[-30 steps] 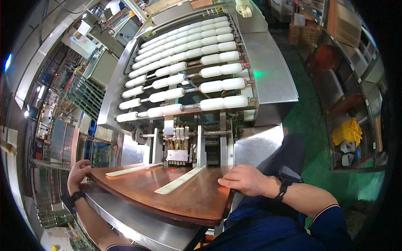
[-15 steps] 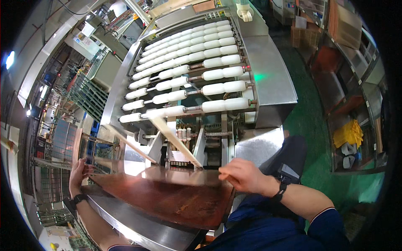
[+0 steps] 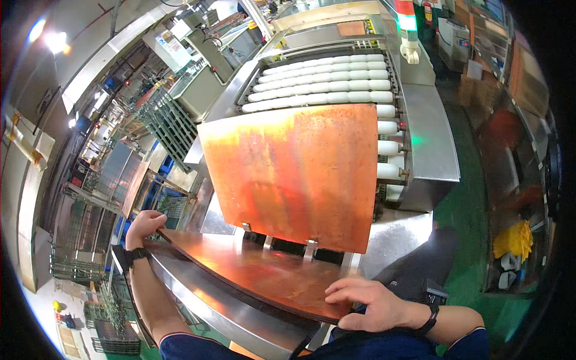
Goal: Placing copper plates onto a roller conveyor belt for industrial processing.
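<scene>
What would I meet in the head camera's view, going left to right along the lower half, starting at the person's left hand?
Left hand → lower copper-coloured sheet → right hand → yellow bundle.

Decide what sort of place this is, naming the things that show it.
Probably a factory workshop: there are white rollers on a metal machine, a signal light and coppery sheets.

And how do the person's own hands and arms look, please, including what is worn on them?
The left hand and right hand are ungloved. Each wrist carries a black wrist strap with a dark, boxy device. Dark navy-blue fabric sleeves, edged with thin pale trim, leave the forearms uncovered.
</scene>
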Demonstrator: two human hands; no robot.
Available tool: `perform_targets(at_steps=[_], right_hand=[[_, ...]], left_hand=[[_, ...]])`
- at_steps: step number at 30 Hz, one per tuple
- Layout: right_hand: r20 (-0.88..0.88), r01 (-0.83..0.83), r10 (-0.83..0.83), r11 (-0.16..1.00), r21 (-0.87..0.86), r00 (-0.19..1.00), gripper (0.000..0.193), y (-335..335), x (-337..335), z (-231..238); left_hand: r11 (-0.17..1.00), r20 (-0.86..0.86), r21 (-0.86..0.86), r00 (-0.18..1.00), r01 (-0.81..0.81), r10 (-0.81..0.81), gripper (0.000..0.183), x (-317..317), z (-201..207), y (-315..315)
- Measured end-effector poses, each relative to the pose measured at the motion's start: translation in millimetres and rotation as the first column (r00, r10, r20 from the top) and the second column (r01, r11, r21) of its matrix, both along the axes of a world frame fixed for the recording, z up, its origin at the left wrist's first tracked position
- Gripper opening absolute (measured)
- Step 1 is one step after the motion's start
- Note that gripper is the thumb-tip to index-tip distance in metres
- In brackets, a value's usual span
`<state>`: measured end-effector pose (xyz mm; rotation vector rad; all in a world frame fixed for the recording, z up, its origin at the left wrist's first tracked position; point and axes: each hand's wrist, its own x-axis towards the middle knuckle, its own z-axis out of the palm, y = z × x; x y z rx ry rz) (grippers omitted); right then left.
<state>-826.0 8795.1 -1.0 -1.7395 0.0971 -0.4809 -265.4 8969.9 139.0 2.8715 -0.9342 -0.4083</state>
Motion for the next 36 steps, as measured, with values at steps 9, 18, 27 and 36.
perform_targets(at_steps=[9,18,27,36], right_hand=[[-0.08,-0.045,0.064,0.975,0.216,0.995,0.032,-3,-1,22],[-0.09,0.075,-0.046,0.93,0.361,0.995,0.023,-14,2,28],[0.182,0.21,-0.204,0.978,-0.013,0.962,0.033,-16,4,-9],[0.217,0.311,-0.262,0.92,-0.239,0.94,0.018,-13,10,-68]], left_hand=[[0.983,-0.158,-0.17,0.987,-0.064,0.037,0.032,10,-1,7],[0.965,-0.318,-0.254,0.948,-0.063,-0.022,0.053,18,-2,10],[0.978,-0.188,-0.21,0.982,-0.014,-0.026,0.035,23,-13,6],[0.948,-0.287,-0.319,0.953,0.003,-0.1,0.031,37,-11,28]])
